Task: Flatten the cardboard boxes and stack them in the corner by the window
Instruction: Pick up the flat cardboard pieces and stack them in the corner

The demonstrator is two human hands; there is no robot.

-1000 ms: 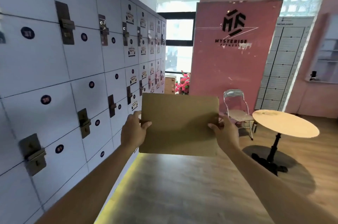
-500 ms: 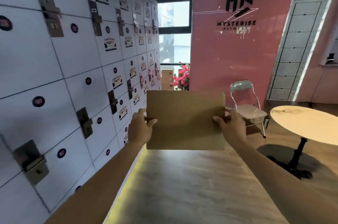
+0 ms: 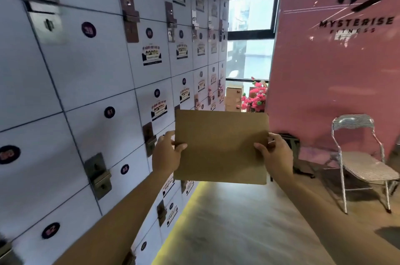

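The wooden floor (image 3: 249, 221) carries everything here. On its left side stands the wall of white lockers (image 3: 97, 91). At the right a folding chair (image 3: 365, 165) stands on it, near the pink wall. Far away, by the window, cardboard boxes (image 3: 233, 98) and pink flowers (image 3: 256, 100) stand together.

Both bare arms reach forward and upward from the lower edge of the view, roughly level with each other. The left hand (image 3: 166, 152) grips the left edge of a flat cardboard sheet (image 3: 220, 147), thumb across the near face. The right hand (image 3: 276, 154) grips the right edge likewise, thumb in front, fingers curled behind.
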